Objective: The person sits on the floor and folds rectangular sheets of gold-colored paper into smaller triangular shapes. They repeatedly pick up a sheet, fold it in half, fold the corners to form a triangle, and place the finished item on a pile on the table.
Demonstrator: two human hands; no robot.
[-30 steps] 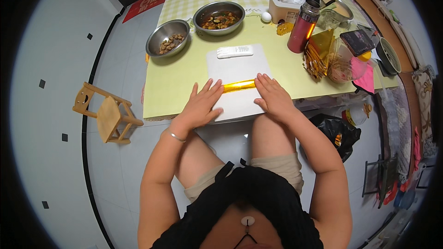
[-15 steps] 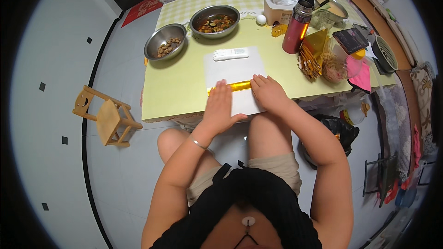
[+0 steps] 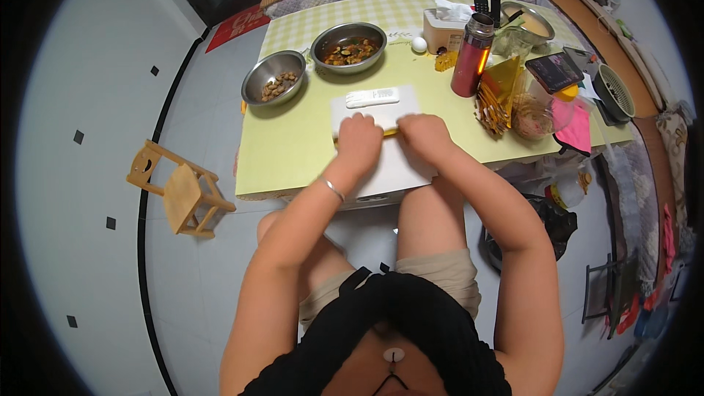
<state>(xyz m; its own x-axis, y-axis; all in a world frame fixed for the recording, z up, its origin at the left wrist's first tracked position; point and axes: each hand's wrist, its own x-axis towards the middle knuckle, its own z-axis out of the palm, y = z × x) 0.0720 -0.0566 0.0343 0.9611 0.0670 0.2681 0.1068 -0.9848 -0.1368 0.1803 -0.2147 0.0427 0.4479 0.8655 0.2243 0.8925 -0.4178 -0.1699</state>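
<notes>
A narrow strip of gold foil paper (image 3: 391, 132), seemingly rolled or folded, lies across a white sheet (image 3: 396, 165) at the table's near edge. My left hand (image 3: 359, 144) bends its fingers over the strip's left part, and my right hand (image 3: 425, 137) closes on its right part. Only a short gold stretch shows between the two hands; the fingertips are hidden. Just beyond my hands, a long white plastic piece (image 3: 372, 97) rests on the sheet. To the right are gold foil sheets (image 3: 501, 77) and a bundle of thin gold-brown rolls (image 3: 491, 114).
Two metal bowls stand at the far left, one with brown nuts or the like (image 3: 253, 88), one with cooked food (image 3: 374, 60). A red flask (image 3: 469, 66), a tissue box (image 3: 440, 29), a white egg (image 3: 419, 45) and a phone (image 3: 555, 72) crowd the right. A wooden chair (image 3: 183, 189) stands left.
Both hands were lying flatter on the gold strip with fingers stretched out; now their fingers are curled over it. Less gold shows between them, and the view has shifted slightly.
</notes>
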